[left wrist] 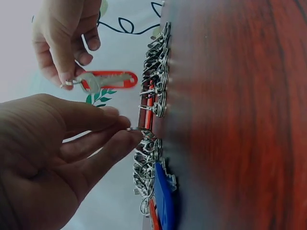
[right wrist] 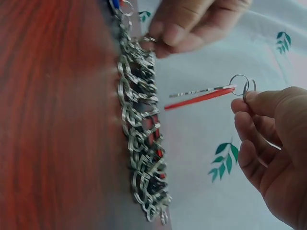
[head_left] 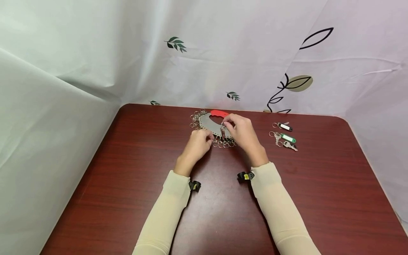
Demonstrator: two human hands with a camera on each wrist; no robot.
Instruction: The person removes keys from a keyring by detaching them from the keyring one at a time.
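A grey metal plate (head_left: 208,123) with a red handle (head_left: 219,113) lies toward the back of the table, its curved edge lined with several clips and split rings. At its near edge is my left hand (head_left: 198,143); its thumb and fingers pinch one of the rings (left wrist: 140,129). Held up over the plate, my right hand (head_left: 243,131) pinches a split ring (right wrist: 240,80) from which a silver key (left wrist: 108,82) and a red key tag (right wrist: 199,100) hang. A blue tag (left wrist: 164,199) hangs from the plate's rings beyond the left fingers.
On the table's right lie loose key sets: one with a black tag (head_left: 285,126), one with a green tag (head_left: 288,138), and another silver key (head_left: 290,146) nearest. White patterned cloth (head_left: 204,63) stands behind and beside the reddish-brown table (head_left: 220,219).
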